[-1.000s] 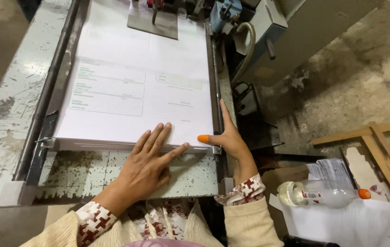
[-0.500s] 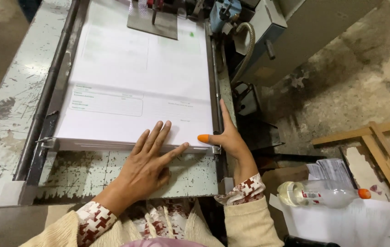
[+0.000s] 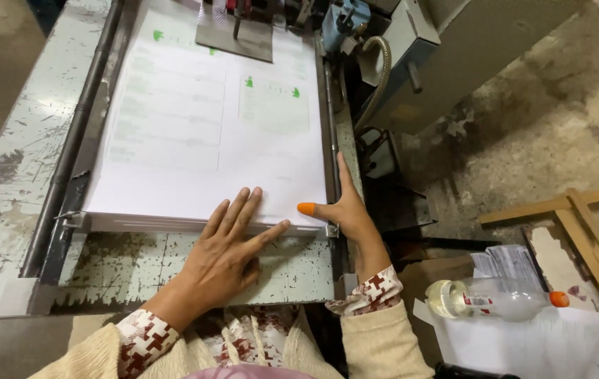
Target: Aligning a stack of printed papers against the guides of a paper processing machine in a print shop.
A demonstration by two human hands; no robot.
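**Both hands flat at the near edge of the paper stack**

Here, in the head view, a tall stack of white printed sheets (image 3: 208,133) lies on the worn, paint-chipped metal table (image 3: 11,161) of a machine, filling the bed between a dark rail on the left and a metal guide on the right. The left hand (image 3: 226,256) rests open, fingers spread, its fingertips (image 3: 243,203) on the stack's near edge — it grips nothing. The right hand (image 3: 345,210) stands flat against the stack's near right corner, fingers pointing along the right side; its thumb wears an orange rubber tip (image 3: 306,208) that touches the top sheet. It too holds nothing. At the far edge a grey metal plate (image 3: 236,35) lies on the paper. Off the table's right side — on the floor — a plastic bottle with an orange cap (image 3: 496,300) lies on white sheets, near a wooden frame (image 3: 580,224).
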